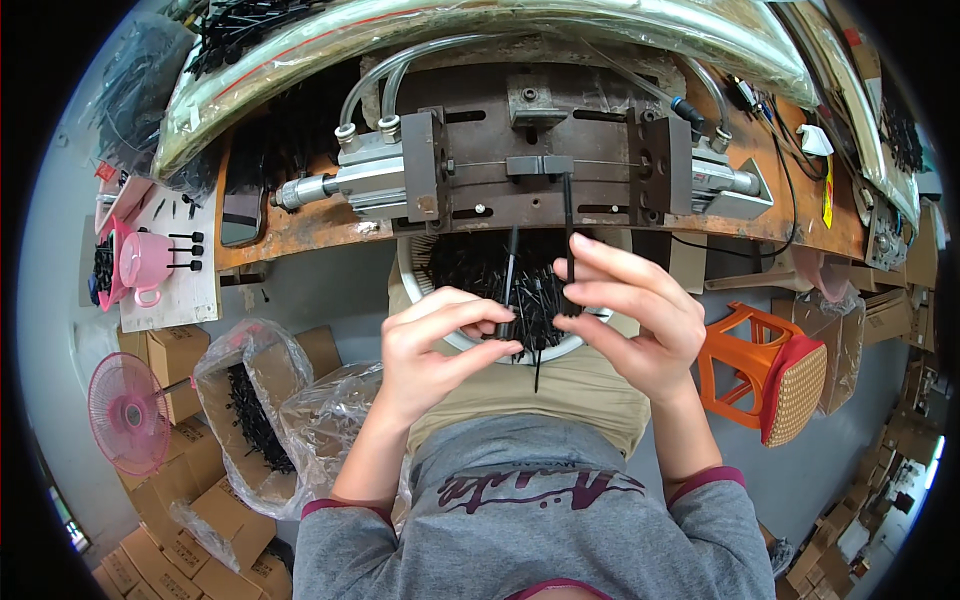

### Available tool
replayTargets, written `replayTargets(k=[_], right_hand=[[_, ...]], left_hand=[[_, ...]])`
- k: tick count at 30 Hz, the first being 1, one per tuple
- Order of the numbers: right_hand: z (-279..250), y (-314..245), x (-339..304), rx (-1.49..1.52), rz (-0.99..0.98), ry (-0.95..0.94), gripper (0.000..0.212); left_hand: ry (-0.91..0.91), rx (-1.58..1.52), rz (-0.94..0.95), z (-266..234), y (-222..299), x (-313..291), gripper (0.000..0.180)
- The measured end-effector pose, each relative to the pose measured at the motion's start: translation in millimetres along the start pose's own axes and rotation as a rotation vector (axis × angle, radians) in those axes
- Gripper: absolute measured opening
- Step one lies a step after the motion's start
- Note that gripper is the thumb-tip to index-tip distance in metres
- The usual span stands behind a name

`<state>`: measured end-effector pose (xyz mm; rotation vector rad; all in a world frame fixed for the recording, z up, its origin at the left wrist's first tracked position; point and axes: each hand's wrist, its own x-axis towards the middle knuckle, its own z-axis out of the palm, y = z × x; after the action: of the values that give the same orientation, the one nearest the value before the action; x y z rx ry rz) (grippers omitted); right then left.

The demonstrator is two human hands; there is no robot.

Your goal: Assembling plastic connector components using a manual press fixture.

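Observation:
My left hand [440, 340] pinches a thin black rod with a thicker lower end [510, 270], held near upright between thumb and fingers. My right hand [640, 315] has its fingertips and thumb on another black rod [569, 215]. That rod's upper end meets the small grey metal block [540, 165] at the middle of the bench fixture [505, 202]; whether it sits in the block or only touches it, I cannot tell. Below both hands, a white basin [404, 270] on my lap holds a heap of similar black rods [465, 260].
Pneumatic cylinders [375, 185] [715, 178] flank the fixture, with clear hoses [365, 85] above. A phone [243, 218] lies at the wooden bench's left. An orange stool [735, 350] stands right; a pink fan [130, 413], plastic-lined box [250, 400] and cartons [190, 480] are left.

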<state>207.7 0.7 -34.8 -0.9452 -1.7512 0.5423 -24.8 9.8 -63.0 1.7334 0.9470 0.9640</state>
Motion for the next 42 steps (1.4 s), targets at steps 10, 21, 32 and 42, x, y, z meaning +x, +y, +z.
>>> replayTargets(k=[10, 21, 32, 42], right_hand=[[2.7, -22.4, -6.8, -0.015, -0.111, -0.033, 0.031], [6.0, -36.6, -8.3, 0.011, -0.131, 0.014, 0.041], [10.1, -38.1, -10.2, -0.01, -0.155, 0.062, 0.04], [-1.3, -34.0, -4.7, -0.021, -0.091, 0.057, 0.036]], left_hand=[[0.072, -0.6, -0.188, 10.9, 41.0, 19.5, 0.02], [-0.01, -0.804, -0.307, 5.9, 54.7, 18.2, 0.013], [-0.022, -0.764, -0.345, 4.1, 63.9, 16.9, 0.017], [0.052, -0.405, -0.225, 13.6, 41.5, 22.6, 0.013]])
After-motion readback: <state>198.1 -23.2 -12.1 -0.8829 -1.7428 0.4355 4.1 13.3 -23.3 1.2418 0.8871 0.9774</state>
